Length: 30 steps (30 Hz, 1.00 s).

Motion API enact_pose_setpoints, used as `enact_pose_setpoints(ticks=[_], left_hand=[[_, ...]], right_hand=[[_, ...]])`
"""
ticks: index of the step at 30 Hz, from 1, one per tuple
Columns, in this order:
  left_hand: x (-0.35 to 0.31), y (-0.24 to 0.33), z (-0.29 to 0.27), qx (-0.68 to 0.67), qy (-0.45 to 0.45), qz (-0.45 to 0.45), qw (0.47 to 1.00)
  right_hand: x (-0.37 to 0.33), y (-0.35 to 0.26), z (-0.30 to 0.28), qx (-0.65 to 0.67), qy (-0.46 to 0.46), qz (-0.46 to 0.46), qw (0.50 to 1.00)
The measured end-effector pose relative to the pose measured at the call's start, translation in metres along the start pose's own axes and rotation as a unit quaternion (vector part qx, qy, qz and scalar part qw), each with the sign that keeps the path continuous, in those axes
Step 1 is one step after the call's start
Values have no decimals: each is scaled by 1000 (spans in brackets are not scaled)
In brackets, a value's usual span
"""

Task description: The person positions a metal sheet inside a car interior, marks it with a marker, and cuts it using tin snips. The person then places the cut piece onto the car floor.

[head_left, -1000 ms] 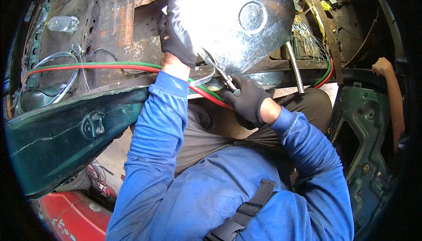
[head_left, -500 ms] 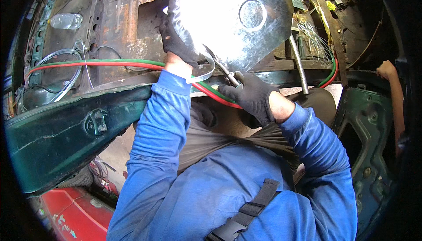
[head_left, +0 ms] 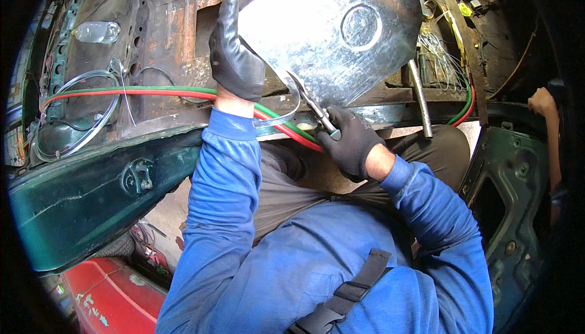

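Note:
A shiny metal sheet with a round ring mark lies in front of me. At its left edge is my gloved left hand, fingers stretched upward and apart, the palm side against the edge. My gloved right hand is closed around the handles of tin snips. The snips' jaws meet the sheet's lower left edge. A narrow curled metal strip hangs beside the jaws, below my left hand.
Red and green hoses run across under my left wrist. A metal tube leans right of the sheet. Coiled clear tubing and a plastic bottle lie left. A green body panel is nearer. Another person's arm shows far right.
My left hand has shifted from over the sheet's edge to beside it, its fingers now spread. The snips and right hand sit slightly lower and further right in view.

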<state>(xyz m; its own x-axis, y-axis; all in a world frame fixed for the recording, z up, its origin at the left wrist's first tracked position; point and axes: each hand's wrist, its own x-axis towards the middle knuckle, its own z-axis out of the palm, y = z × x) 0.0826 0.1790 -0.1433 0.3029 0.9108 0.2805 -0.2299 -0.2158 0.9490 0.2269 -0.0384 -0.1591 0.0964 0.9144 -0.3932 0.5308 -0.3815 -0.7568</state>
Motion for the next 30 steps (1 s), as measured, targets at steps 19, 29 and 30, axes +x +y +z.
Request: enact_pose_setpoints(ticks=[19, 29, 30], left_hand=[[-11, 12, 10, 185, 63, 68, 978], [-16, 12, 7, 100, 104, -7, 989], [-16, 9, 6, 106, 105, 1, 989]], right_hand=[[15, -20, -29, 24, -105, 19, 994], [13, -19, -28, 15, -96, -4, 995], [15, -32, -40, 39, -126, 22, 991]])
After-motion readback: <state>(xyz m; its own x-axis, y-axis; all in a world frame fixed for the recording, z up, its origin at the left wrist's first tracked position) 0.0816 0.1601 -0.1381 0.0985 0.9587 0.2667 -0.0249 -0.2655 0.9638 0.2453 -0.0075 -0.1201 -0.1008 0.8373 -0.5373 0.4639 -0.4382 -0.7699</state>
